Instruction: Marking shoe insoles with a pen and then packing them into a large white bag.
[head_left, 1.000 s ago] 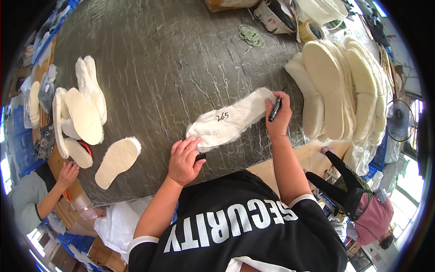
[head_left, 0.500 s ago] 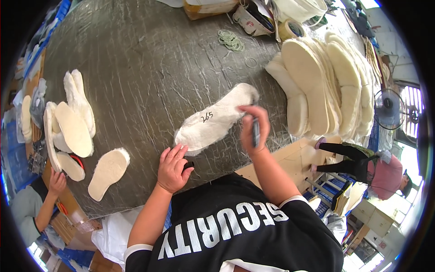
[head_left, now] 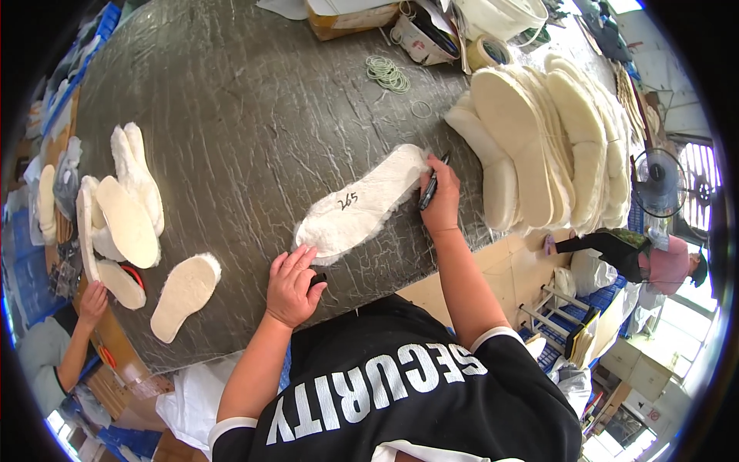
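Note:
A white fleecy insole (head_left: pixel 369 212) with dark handwriting on it lies slantwise on the dark table in front of me. My left hand (head_left: pixel 291 289) rests its fingertips on the insole's near left end. Between its thumb and curled fingers sits a small black pen cap (head_left: pixel 318 279). At the far right end, my right hand (head_left: pixel 442 202) touches the insole's edge while gripping a black marker pen (head_left: pixel 433 182), which slants upward. The marker's lower end shows beside the fingers; part of its barrel is hidden by them.
Stacked cream insoles (head_left: pixel 512 146) stand to the right. Green rubber bands (head_left: pixel 387 74), a tape roll (head_left: pixel 488 52) and a carton (head_left: pixel 348 21) lie at the back. Leftward are a single insole (head_left: pixel 185 299) and several more, touched by another person's hand (head_left: pixel 93 304).
My right hand has gone from hovering blurred over the insole to its far right edge, marker still held. The left hand stays put. A person at far right has shifted.

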{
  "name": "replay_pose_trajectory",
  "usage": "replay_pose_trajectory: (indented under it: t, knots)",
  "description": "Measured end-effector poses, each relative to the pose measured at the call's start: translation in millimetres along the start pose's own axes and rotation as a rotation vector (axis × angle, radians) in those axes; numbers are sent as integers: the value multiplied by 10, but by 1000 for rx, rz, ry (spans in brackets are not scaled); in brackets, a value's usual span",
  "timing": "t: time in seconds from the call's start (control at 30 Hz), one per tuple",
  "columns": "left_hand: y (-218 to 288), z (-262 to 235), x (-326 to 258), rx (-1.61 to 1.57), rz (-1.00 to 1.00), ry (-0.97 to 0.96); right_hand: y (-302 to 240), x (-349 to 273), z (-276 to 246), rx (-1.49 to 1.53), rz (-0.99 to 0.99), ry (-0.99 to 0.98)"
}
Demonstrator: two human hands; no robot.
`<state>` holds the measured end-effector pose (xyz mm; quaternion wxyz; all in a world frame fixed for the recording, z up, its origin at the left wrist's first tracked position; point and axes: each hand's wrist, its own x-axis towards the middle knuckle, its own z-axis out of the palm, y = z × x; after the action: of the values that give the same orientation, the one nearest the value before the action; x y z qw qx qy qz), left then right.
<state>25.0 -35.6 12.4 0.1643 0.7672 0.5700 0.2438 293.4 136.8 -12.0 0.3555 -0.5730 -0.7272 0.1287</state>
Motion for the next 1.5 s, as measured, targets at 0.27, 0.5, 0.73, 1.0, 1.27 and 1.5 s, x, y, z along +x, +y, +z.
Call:
replay_pose_trajectory:
  t: [0.27,0.5,0.73,1.0,1.27,1.5]
  knots:
    - [13,9,-1,6,3,10,138,71,12,284,230,85]
    - [14,8,4,3,7,4,120,251,-13,309,387,18]
    - [14,19,-5,14,-13,12,148,269,-57,795,637,116]
    - [12,10,-9,15,-21,24,-96,221,-104,726,476,273]
    - [11,4,-4,-13,-9,13,-723,-392,-98,632,-5,-272]
    - [33,-25,-33,5,44,24,-760,-367,188,596,-274,-294]
